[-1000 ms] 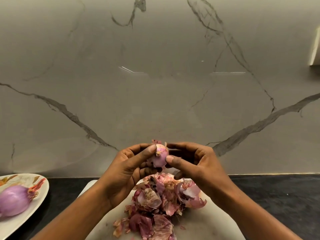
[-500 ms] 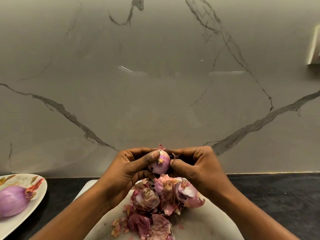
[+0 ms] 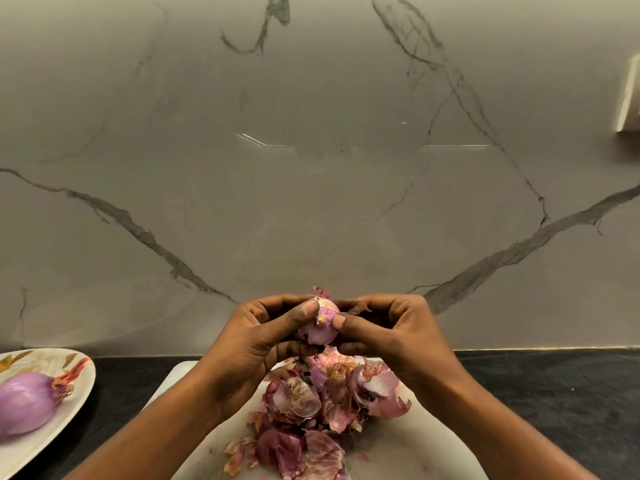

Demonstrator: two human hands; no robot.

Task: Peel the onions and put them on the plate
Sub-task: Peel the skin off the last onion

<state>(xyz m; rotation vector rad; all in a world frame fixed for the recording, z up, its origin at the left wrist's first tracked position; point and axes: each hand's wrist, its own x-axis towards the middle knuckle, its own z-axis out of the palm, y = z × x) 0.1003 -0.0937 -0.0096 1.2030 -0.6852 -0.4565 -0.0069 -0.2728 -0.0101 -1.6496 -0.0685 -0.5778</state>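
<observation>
The onion is turned a bit now. It's gripped by the left hand, pinched (skin flap, maybe) by the right hand.

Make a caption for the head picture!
Left hand and right hand peel a small onion over skins; peeled onion on plate.

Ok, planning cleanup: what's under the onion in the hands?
Below the onion, a pile of onion skins lies on a white cutting board. Anything beneath the pile is covered.
</observation>
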